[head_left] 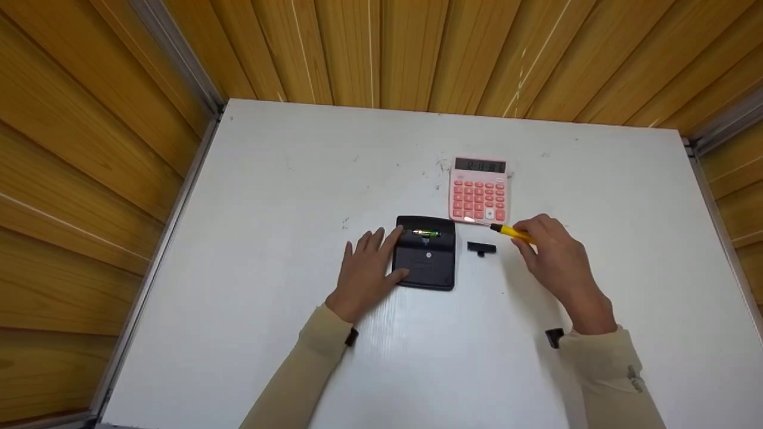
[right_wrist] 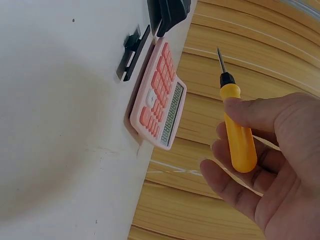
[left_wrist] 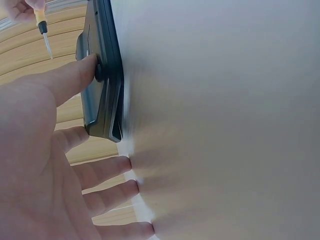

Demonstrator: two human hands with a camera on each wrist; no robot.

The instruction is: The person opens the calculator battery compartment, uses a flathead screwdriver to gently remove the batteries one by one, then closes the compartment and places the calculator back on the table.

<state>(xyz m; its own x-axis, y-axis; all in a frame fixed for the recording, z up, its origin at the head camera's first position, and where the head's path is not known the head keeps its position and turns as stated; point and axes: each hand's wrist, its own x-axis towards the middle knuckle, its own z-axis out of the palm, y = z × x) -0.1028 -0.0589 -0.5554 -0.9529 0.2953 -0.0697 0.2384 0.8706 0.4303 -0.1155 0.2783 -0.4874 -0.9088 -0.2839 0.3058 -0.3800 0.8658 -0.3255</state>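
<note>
Pinching a small screwdriver with a yellow plastic handle and thin metal shaft between thumb and fingers, the right hand has a fairly loose grip, lower fingers just half curled. Left hand is spread, fingers pretty straight: thumb and index touch the left edge of a flat black plastic device, back side up, probably a calculator, and the other three rest on the table.

Clock-wise, device = centre. Left hand's at 8, screwdriver between 2 and 3, held up off the table, right hand out at 3. Near the device's own 12 there's a slim green-and-gold battery lying crosswise in its slot.

Handling, my guess: light, stiff, a bit slippery on that surface. I'd hold it by the side edges, away from the slot. Screwdriver should be easy, grip the fat handle; the tip could scratch plastic.

Around it: a loose black T-shaped plastic cover at 3, small and likely snappable, and a pink plastic calculator face up at 1, crowding the top right corner. All on a smooth white table.
</note>
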